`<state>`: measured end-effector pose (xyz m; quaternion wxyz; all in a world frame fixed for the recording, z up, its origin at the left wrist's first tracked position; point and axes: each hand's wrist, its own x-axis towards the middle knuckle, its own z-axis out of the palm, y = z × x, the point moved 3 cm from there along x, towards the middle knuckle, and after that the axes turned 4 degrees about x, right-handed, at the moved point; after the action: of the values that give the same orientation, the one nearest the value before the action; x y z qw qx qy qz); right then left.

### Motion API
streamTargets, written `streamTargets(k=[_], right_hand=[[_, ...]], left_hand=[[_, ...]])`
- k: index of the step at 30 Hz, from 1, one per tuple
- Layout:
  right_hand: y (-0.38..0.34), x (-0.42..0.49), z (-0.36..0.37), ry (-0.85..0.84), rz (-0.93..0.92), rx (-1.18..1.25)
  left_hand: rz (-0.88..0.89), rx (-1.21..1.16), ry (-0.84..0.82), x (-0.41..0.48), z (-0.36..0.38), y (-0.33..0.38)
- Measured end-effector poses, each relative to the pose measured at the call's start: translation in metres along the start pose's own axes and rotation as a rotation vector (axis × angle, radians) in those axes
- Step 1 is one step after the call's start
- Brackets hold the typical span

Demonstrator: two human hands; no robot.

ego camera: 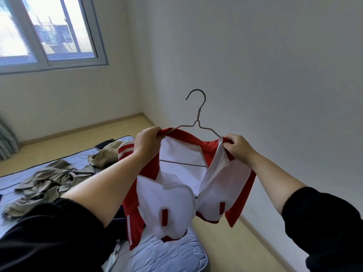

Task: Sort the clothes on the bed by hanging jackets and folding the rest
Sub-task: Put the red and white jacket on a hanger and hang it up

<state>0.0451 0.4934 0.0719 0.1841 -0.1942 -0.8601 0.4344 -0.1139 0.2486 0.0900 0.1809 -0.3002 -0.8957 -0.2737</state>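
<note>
The bed (167,252) with its pale blue quilted cover fills the view from 6 to 9 o'clock. In front of it, in the centre and down toward 6 o'clock, a red and white jacket (176,203) is held up in the air, open at the front, with the white lining showing. At 8 o'clock crumpled olive clothes (45,181) lie on the bed, and a khaki garment (102,156) lies behind them at 9 o'clock. A thin wire hanger (197,121) sits inside the jacket shoulders, its hook pointing to 12 o'clock. The left hand (147,140) has its fingers curled round one shoulder of the jacket, and the right hand (238,148) pinches the other shoulder.
</note>
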Motion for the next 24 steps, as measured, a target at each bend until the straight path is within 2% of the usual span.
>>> streamTargets(k=[3,5,7,9,11,13,16,17,19,22,24], right_hand=[[-0.012,0.004,0.014,0.008,-0.021,0.057],[-0.019,0.008,0.025,0.183,-0.039,0.033],[-0.024,0.008,0.042,0.307,0.0,-0.021],[-0.023,0.007,0.06,0.334,0.043,-0.046],[-0.019,0.006,0.069,0.354,0.058,-0.022],[-0.016,0.007,0.07,0.354,0.044,0.001],[-0.017,0.011,0.071,0.314,0.029,0.055],[-0.018,0.012,0.072,0.308,0.026,0.071],[-0.02,0.013,0.073,0.304,0.012,0.096],[-0.022,0.009,0.075,0.317,-0.024,0.1],[-0.024,0.005,0.077,0.323,-0.071,0.044]], left_hand=[[0.027,-0.033,0.132,-0.002,-0.003,-0.009],[0.042,-0.067,0.162,-0.006,0.0,-0.015],[0.079,-0.019,0.014,-0.011,0.011,-0.02],[0.08,0.037,-0.087,-0.02,0.018,-0.034],[-0.044,-0.025,0.038,-0.033,0.014,-0.055],[-0.266,-0.099,0.145,-0.044,0.01,-0.079],[-0.472,0.033,-0.061,-0.05,0.016,-0.09],[-0.503,0.084,-0.115,-0.049,0.017,-0.091],[-0.541,0.133,-0.103,-0.044,0.012,-0.095],[-0.486,0.211,-0.054,-0.03,0.0,-0.096],[-0.444,0.171,-0.034,-0.014,-0.01,-0.085]])
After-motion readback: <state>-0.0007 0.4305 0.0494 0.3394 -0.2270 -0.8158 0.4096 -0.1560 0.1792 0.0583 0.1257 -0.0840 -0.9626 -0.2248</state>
